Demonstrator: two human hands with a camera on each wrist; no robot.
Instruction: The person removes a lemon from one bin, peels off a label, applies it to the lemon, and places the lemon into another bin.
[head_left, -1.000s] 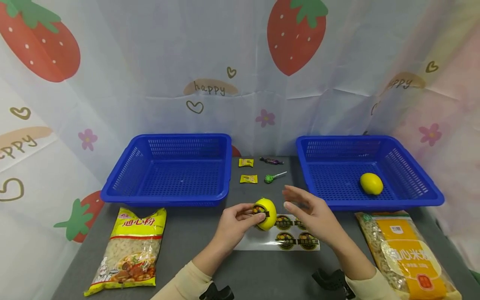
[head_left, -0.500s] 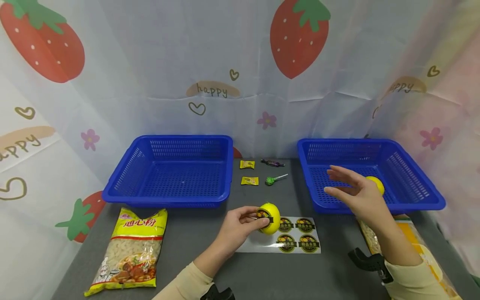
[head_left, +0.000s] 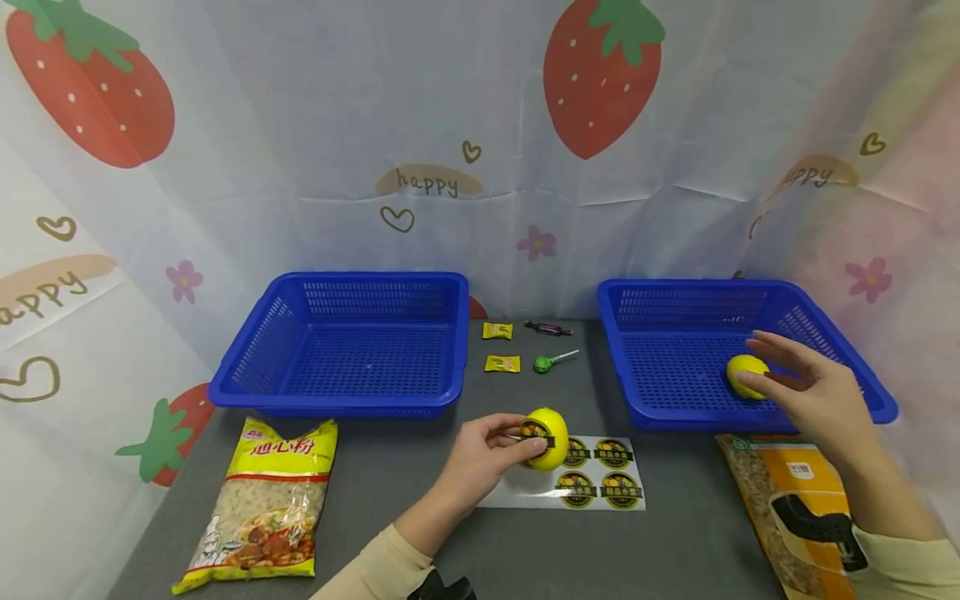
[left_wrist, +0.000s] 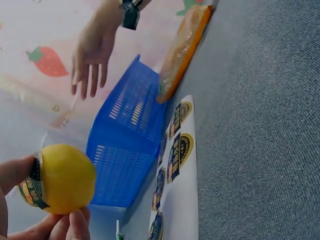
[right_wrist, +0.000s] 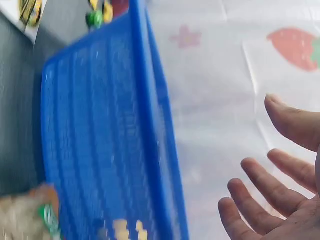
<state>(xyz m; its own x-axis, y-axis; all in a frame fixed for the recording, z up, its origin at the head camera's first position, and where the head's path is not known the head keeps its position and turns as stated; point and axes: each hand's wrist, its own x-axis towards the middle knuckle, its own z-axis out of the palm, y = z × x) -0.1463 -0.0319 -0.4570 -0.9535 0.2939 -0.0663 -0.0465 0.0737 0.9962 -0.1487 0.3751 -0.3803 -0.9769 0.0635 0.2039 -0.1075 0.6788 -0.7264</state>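
Now right hand (head_left: 813, 392) over the basket's lemon (head_left: 744, 375).

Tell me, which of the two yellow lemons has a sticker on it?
The lemon that the left hand holds over the sticker sheet has the dark round sticker. The other lemon, in the right blue basket, looks plain.

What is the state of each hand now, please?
Left hand: holds the stickered lemon.
Right hand: open, fingers spread by the lemon in the right basket, holding nothing.
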